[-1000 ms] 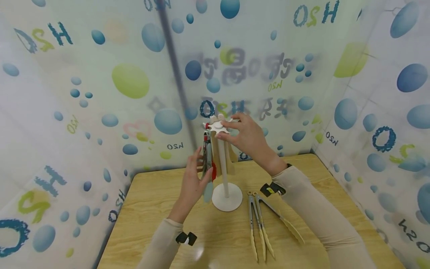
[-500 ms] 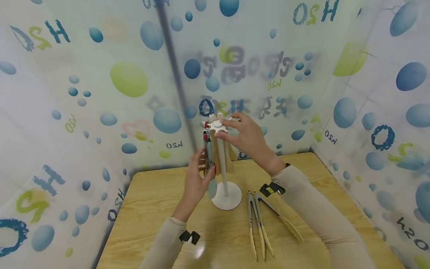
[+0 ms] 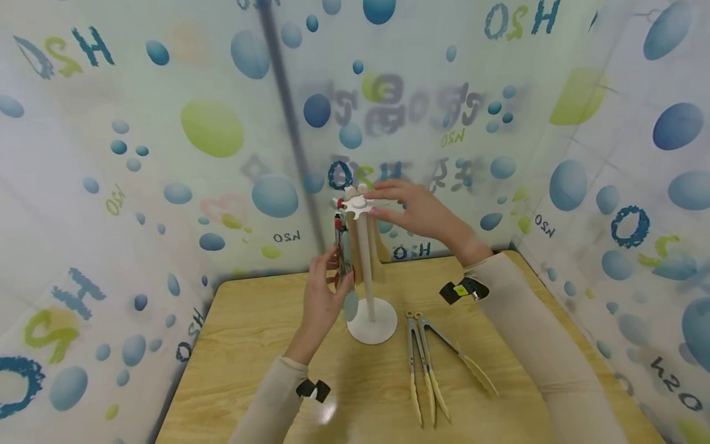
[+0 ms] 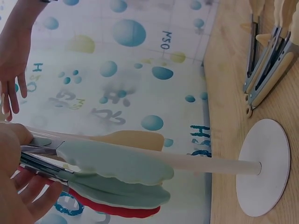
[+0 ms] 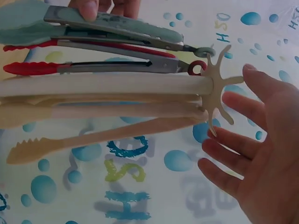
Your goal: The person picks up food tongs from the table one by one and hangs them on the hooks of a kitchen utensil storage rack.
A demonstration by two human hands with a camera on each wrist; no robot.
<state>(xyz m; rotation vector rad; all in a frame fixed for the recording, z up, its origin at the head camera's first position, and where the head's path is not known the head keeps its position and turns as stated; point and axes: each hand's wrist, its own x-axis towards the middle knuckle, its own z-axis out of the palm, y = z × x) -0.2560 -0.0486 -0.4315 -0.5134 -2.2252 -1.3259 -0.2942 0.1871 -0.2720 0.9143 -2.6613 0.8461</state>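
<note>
A white utensil stand with a hooked star-shaped top (image 5: 217,88) rises from a round base (image 3: 360,333). Pale green tongs (image 5: 117,28) hang by their ring from one hook. My left hand (image 3: 322,299) holds these tongs by the handle, thumb on one side and fingers on the other. Red-tipped tongs (image 5: 28,68) hang just beside them. My right hand (image 5: 266,140) is spread around the top with straight fingers, its thumb tip close to one hook; whether it touches, I cannot tell. Beige utensils (image 5: 79,109), one with a toothed end, hang on the pole's other side.
Several metal tongs with cream tips (image 3: 424,376) lie on the wooden table (image 3: 249,320) to the right of the base. A patterned curtain (image 3: 233,135) with blue and green bubbles surrounds the table's back and sides.
My right hand has loosened its fingers from the stand's top and drawn a little to the right. The left hand, still on the green tongs, has shifted only slightly.
</note>
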